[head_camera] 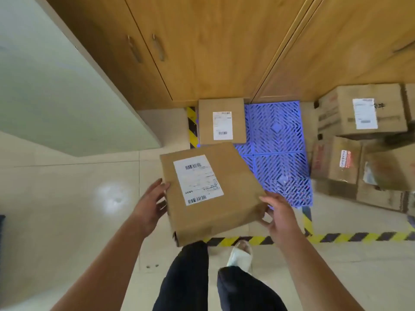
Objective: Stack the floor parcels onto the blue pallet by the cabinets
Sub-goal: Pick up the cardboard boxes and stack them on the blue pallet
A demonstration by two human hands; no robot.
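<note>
Current step, as judged: transport. A flat brown parcel (211, 191) is carried above the floor toward the blue pallet (278, 151); it has not been set down.

Left to right:

1. Left hand (150, 205): pressed flat against the left edge of the carried parcel, with the fingers curled onto its side face. The hand is closed on the parcel.
2. Carried parcel: tilted, label side up, with its far corner overlapping the near-left part of the pallet in the view. The white shipping label (197, 179) shows barcodes at its top and bottom edges; the printed text is too blurred to read.
3. Placed parcel (221, 121): lies flat on the far-left corner of the pallet, against the wooden cabinets (202, 52). Its label is equally unreadable.
4. Right hand (277, 218): supports the near-right corner of the carried parcel, thumb on top and fingers underneath.
5. Larger cartons (359, 131): grouped right of the pallet (red printing and white labels visible, none legible).

Next move, as judged: step over the yellow-black floor tape (336, 237), level the parcel, then lower it onto bare pallet grid or onto the placed parcel, edges aligned.
</note>
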